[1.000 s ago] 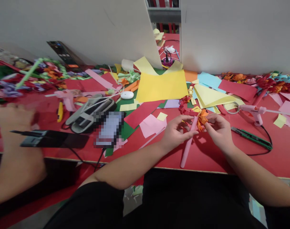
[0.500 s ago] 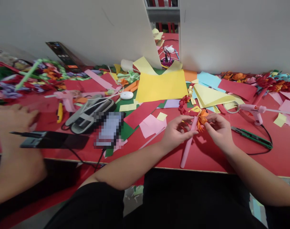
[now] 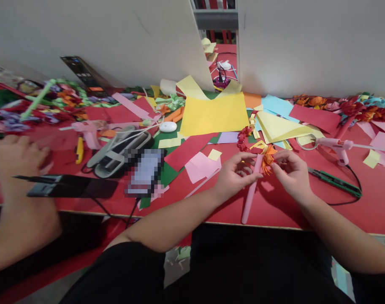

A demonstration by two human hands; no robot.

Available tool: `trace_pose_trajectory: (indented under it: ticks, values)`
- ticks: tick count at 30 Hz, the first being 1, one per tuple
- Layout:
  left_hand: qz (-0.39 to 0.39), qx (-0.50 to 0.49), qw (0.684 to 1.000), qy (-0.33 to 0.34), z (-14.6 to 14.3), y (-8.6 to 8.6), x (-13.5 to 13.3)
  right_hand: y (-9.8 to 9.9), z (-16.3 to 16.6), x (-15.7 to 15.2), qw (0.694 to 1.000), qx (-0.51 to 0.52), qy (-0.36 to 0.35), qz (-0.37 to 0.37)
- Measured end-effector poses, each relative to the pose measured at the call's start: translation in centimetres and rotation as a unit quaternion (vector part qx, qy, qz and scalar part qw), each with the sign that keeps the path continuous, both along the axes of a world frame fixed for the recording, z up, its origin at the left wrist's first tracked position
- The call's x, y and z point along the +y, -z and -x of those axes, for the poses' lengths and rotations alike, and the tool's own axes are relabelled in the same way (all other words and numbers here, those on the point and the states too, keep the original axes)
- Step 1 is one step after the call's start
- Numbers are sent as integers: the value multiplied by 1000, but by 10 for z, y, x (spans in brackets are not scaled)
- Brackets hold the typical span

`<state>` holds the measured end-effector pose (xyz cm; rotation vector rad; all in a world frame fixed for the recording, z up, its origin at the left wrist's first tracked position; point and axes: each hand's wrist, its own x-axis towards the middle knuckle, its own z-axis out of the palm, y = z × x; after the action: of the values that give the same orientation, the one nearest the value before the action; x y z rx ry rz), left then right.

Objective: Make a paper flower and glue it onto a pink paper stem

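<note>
My left hand (image 3: 235,174) is closed around the upper part of a pink paper tube (image 3: 250,200), whose lower end slants down toward the table's front edge. At the tube's top sits an orange paper flower (image 3: 268,157) with fringed petals. Thumb and fingers of my right hand (image 3: 290,171) pinch the flower's right side. Just behind my left fingertips lie a curled red paper strip (image 3: 244,138) and a folded yellow paper piece (image 3: 258,146); whether these join the flower I cannot tell.
A green box cutter (image 3: 334,182) and a pink glue gun (image 3: 336,147) lie to the right. Yellow paper (image 3: 214,113) spreads at the back. On the left are a phone (image 3: 145,172), a grey case (image 3: 124,154), a second glue gun (image 3: 89,133) and another person's hand (image 3: 18,158).
The pink tube's lower end has shifted slightly to the right. My hands keep almost the same place and grip. The other person's hand at the left has moved a little.
</note>
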<state>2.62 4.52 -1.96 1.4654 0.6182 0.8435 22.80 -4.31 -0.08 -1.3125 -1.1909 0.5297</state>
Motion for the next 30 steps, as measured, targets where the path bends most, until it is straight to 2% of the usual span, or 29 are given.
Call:
trace_pose_trajectory:
  ticks: [15,23,30]
  values:
    - [-21,-2,1000,2,0,1,0,0,1,0,1000,3,2,11]
    - [1,-10,1000,8,0,1,1,-2,1,-2,1000,-5,-2,7]
    - [57,-21,998,20,-1,4,3,-7,1,-4,1000,7,1,7]
